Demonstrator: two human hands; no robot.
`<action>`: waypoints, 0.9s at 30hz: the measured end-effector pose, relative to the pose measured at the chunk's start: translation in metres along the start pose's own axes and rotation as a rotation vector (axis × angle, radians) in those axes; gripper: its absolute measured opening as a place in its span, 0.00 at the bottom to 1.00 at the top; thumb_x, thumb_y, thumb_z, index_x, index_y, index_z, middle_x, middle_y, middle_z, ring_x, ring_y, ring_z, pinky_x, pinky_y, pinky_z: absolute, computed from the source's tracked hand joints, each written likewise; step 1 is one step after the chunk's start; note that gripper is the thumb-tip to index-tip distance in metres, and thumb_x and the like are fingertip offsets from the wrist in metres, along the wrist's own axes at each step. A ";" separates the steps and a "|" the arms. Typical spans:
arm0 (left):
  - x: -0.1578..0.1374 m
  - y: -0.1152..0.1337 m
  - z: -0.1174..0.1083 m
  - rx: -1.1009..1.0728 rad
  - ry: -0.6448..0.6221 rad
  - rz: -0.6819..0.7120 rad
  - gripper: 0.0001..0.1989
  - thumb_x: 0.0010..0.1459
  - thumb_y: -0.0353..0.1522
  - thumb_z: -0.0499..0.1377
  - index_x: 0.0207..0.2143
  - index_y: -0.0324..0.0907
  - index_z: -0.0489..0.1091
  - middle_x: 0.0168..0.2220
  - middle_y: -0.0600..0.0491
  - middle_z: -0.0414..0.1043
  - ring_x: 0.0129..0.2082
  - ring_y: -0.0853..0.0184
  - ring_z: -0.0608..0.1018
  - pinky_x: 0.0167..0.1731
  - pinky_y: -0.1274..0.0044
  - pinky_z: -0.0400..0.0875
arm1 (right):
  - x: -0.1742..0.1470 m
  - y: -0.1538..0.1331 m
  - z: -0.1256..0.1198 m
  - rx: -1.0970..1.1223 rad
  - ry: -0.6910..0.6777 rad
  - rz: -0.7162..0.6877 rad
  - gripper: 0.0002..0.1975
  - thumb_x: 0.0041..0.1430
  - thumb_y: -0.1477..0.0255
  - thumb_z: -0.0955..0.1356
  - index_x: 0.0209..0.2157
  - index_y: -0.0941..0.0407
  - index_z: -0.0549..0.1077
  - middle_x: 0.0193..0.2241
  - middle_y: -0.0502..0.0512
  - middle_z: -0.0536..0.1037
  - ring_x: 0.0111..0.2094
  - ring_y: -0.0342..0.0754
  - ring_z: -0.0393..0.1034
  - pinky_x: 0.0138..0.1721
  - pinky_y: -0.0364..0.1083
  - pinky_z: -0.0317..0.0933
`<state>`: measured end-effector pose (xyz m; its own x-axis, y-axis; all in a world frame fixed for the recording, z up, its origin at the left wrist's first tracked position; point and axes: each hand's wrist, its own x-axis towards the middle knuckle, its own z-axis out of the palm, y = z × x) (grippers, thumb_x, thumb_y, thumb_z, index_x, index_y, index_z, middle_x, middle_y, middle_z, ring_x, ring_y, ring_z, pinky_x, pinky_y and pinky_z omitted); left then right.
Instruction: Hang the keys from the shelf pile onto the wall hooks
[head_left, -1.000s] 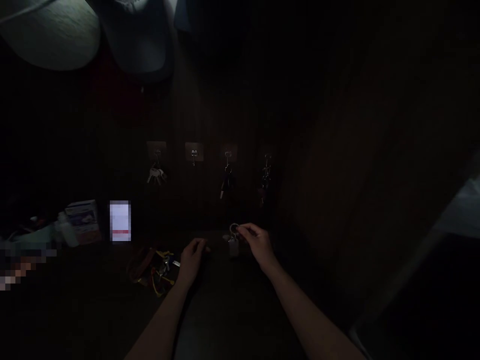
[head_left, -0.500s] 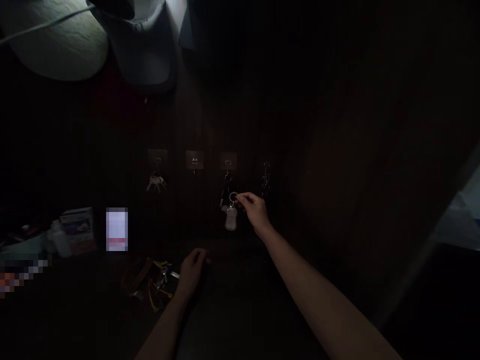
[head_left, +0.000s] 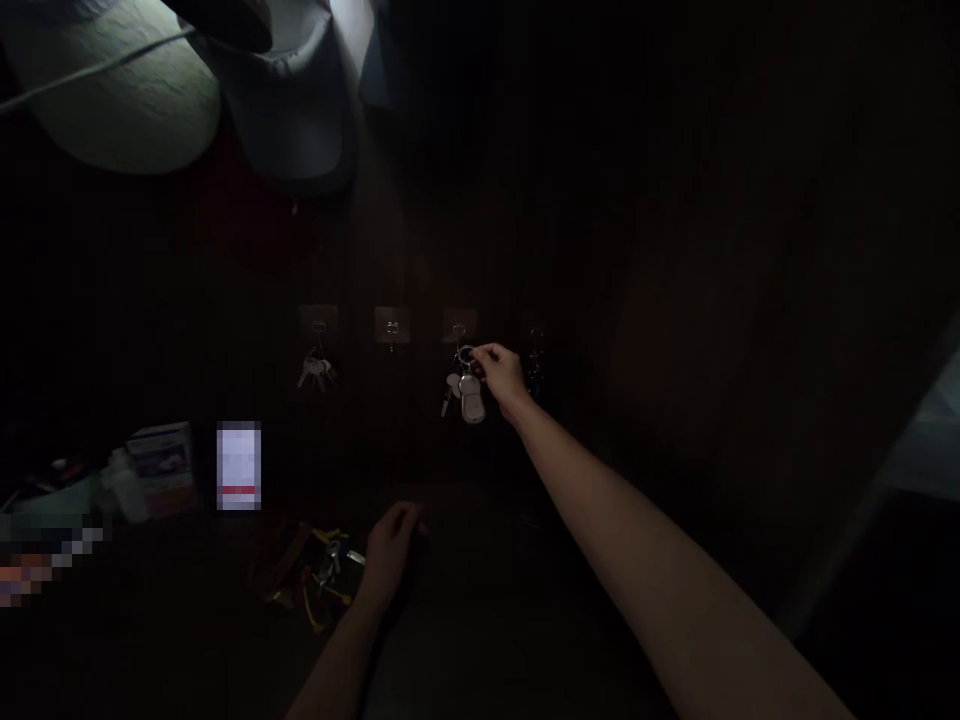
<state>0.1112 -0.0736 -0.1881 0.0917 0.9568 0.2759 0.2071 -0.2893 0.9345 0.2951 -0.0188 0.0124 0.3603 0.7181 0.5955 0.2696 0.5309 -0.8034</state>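
The right hand (head_left: 504,376) is higher than in both earlier frames. One second ago it held the fob (head_left: 472,400) low, near the table (head_left: 480,620); half a second ago the fob was partway up the wall. Now the fob's ring (head_left: 466,354) is just below the third hook (head_left: 459,330) from the left, in front of the dark keys (head_left: 446,403) hanging there and partly hiding them. Whether ring and hook touch, I cannot tell. The left hand (head_left: 391,545) stays low beside the loose keys (head_left: 328,570), much as before.

The fob hangs from its ring with its long axis close to upright, ring end up and rounded end down, the lower end leaning slightly to the right. Its broad pale face is toward the viewer. A small pale piece (head_left: 453,382) hangs at its left.

The right thumb and fingertips pinch the ring at its right side. The left fingers are loosely curled; whether they hold anything cannot be told in this dim light. A bunch of keys (head_left: 316,371) hangs on the first hook (head_left: 319,327); the second hook (head_left: 392,330) is bare.
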 end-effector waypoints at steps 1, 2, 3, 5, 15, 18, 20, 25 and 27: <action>0.000 0.000 0.000 0.000 0.002 -0.008 0.20 0.51 0.48 0.50 0.29 0.42 0.69 0.24 0.54 0.72 0.29 0.65 0.74 0.31 0.77 0.65 | 0.003 0.001 0.001 -0.010 -0.003 -0.003 0.07 0.46 0.67 0.64 0.24 0.57 0.70 0.20 0.46 0.69 0.24 0.41 0.63 0.25 0.40 0.55; 0.001 0.000 0.000 0.001 0.003 -0.015 0.20 0.51 0.48 0.50 0.30 0.41 0.69 0.23 0.54 0.73 0.29 0.65 0.74 0.31 0.77 0.65 | 0.005 0.002 0.002 -0.017 -0.005 -0.008 0.07 0.45 0.68 0.64 0.23 0.57 0.70 0.19 0.46 0.69 0.24 0.41 0.63 0.25 0.40 0.55; 0.001 0.000 0.000 0.000 0.004 -0.019 0.21 0.50 0.49 0.50 0.30 0.41 0.70 0.23 0.54 0.73 0.29 0.65 0.74 0.31 0.77 0.65 | 0.008 0.003 0.002 -0.021 -0.005 -0.015 0.07 0.45 0.68 0.64 0.23 0.57 0.70 0.19 0.45 0.68 0.24 0.41 0.62 0.25 0.41 0.55; 0.001 0.000 0.000 -0.012 0.002 -0.021 0.21 0.50 0.49 0.50 0.30 0.41 0.70 0.24 0.53 0.73 0.29 0.65 0.75 0.30 0.77 0.66 | 0.011 0.005 0.002 -0.030 -0.003 -0.032 0.07 0.44 0.68 0.65 0.22 0.57 0.70 0.18 0.45 0.68 0.24 0.42 0.62 0.26 0.41 0.55; 0.001 -0.001 0.000 -0.030 0.000 -0.016 0.20 0.50 0.49 0.51 0.29 0.41 0.69 0.24 0.54 0.73 0.29 0.65 0.74 0.30 0.77 0.65 | 0.019 0.010 0.006 -0.064 0.044 -0.103 0.08 0.45 0.67 0.65 0.22 0.57 0.70 0.20 0.46 0.70 0.26 0.43 0.63 0.30 0.42 0.56; 0.001 -0.002 0.001 -0.023 -0.008 -0.009 0.20 0.50 0.49 0.51 0.29 0.41 0.69 0.24 0.54 0.72 0.29 0.65 0.74 0.31 0.77 0.66 | 0.021 0.011 0.008 -0.071 0.046 -0.099 0.07 0.45 0.68 0.65 0.22 0.57 0.70 0.19 0.46 0.69 0.25 0.43 0.63 0.29 0.42 0.56; 0.002 -0.003 0.001 -0.026 -0.008 -0.009 0.20 0.50 0.49 0.51 0.30 0.41 0.69 0.24 0.54 0.72 0.29 0.65 0.74 0.31 0.77 0.66 | 0.022 0.012 0.008 -0.076 0.050 -0.087 0.06 0.44 0.68 0.65 0.21 0.57 0.70 0.18 0.46 0.69 0.25 0.43 0.63 0.29 0.42 0.57; 0.003 -0.004 0.001 -0.036 -0.015 -0.017 0.21 0.50 0.49 0.51 0.30 0.41 0.69 0.24 0.53 0.73 0.29 0.65 0.75 0.30 0.77 0.66 | 0.017 0.018 0.009 -0.068 0.043 -0.054 0.07 0.44 0.68 0.66 0.21 0.57 0.70 0.19 0.46 0.71 0.26 0.44 0.65 0.31 0.43 0.58; 0.003 -0.004 0.001 -0.036 -0.015 -0.017 0.21 0.50 0.49 0.51 0.30 0.41 0.70 0.24 0.53 0.73 0.29 0.65 0.75 0.30 0.77 0.66 | 0.013 0.020 0.010 -0.055 0.036 -0.038 0.08 0.44 0.67 0.66 0.22 0.57 0.71 0.20 0.46 0.72 0.27 0.44 0.66 0.32 0.43 0.58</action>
<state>0.1113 -0.0700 -0.1912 0.1035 0.9609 0.2568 0.1736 -0.2717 0.9466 0.2965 0.0054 0.0039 0.3802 0.6806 0.6262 0.3323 0.5314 -0.7793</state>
